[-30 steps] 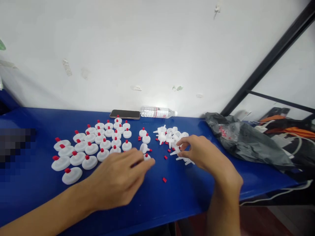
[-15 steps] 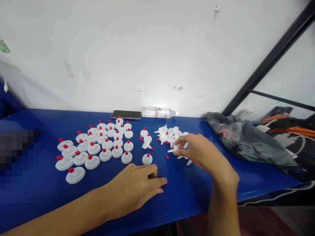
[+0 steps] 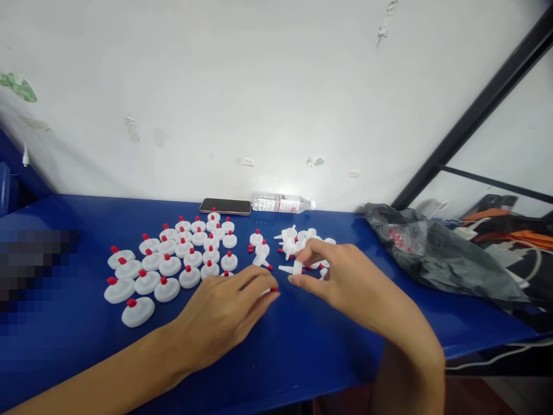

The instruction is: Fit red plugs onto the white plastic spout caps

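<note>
My left hand (image 3: 235, 308) is closed in a pinch, with a small red cap (image 3: 274, 289) showing at its fingertips. A bit of white shows between those fingers; I cannot tell what it belongs to. My right hand (image 3: 334, 271) pinches a white nozzle lid (image 3: 297, 268) between thumb and forefinger, its thin spout pointing left at the left hand. Behind the right hand lies a pile of loose white nozzle lids (image 3: 288, 233) with red caps among them. On the left stand several white lids with red caps fitted (image 3: 170, 265). A few lids (image 3: 261, 249) sit between the groups.
Along the wall lie a phone (image 3: 225, 206) and a clear plastic bottle (image 3: 280, 202). A dark plastic bag (image 3: 449, 259) with a clear packet of red pieces (image 3: 406, 236) spreads over the right side of the blue table (image 3: 302, 357). Cables and a black metal frame (image 3: 466, 115) stand beyond.
My left hand has lifted a red cap from the tabletop and moved up and left. My right hand has drawn a nozzle lid out of the pile. The view has shifted slightly.
</note>
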The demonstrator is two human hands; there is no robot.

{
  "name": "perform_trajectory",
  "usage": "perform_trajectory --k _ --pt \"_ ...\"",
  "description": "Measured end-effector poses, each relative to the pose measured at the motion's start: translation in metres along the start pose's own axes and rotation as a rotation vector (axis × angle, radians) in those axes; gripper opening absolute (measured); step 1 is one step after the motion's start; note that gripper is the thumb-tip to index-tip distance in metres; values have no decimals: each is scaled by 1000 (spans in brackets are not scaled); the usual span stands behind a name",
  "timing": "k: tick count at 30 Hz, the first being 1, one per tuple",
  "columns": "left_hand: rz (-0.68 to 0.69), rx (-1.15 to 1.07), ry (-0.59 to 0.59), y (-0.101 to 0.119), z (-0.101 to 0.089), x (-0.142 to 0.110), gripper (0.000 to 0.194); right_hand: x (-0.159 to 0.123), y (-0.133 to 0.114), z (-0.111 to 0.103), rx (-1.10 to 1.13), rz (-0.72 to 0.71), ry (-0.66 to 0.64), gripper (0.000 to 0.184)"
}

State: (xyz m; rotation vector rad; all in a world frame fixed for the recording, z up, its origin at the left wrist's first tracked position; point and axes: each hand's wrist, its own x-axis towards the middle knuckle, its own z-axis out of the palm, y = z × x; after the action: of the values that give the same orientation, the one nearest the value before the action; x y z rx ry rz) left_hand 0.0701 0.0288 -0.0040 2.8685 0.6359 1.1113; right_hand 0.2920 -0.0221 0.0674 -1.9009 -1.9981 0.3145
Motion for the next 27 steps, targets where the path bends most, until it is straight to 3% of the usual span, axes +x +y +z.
perform_trajectory --k 4,7,17,24,27 --pt "-83 4 147 -11 -6 1 11 -4 -10 -4 196 -85 -17 14" --pt "-116 -42 190 -18 -6 1 13 -4 -15 -7 262 -115 -20 13" --pt "-141 -210 196 -19 -8 6 12 -1 -15 -4 280 -120 -19 19" --pt "-30 -211 242 -13 -12 9 9 -1 -14 -3 332 -182 -25 18" --pt "-57 -168 266 -14 -10 7 17 -1 -13 -3 369 -198 -22 19"
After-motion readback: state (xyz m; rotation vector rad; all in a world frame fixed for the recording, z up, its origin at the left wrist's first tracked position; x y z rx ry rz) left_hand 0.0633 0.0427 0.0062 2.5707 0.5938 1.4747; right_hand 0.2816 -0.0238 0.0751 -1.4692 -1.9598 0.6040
